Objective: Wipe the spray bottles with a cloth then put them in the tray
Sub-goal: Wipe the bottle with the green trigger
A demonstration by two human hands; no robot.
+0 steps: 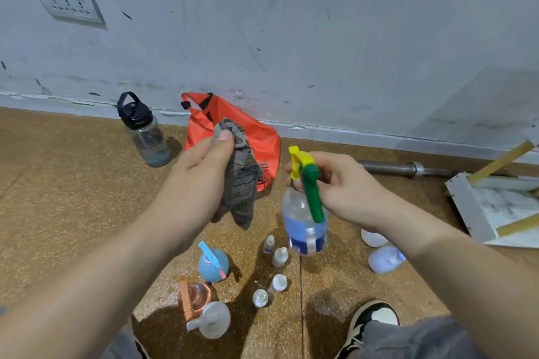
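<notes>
You have bare floor (423, 189) left of the tray (463, 207); a metal bar (388, 167) lies behind it, pale bottles (385, 259) sit nearer you

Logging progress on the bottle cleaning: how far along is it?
Done: nothing visible; the part of the tray in view holds no bottle. In hand: the right hand holds the green-triggered spray bottle, the left hand grips the cloth, apart from it. Left: wiping and traying this one, then the blue bottle, pink bottle, white bottle and small bottles on the floor.

Four trigger spray bottles (304, 230) (213, 267) (197, 296) (214, 320), four small vials (269, 243) (280, 256) (278, 283) (260, 297), two pale bottles (374, 237) (385, 259), one cloth (240, 183), one tray (466, 207).
</notes>
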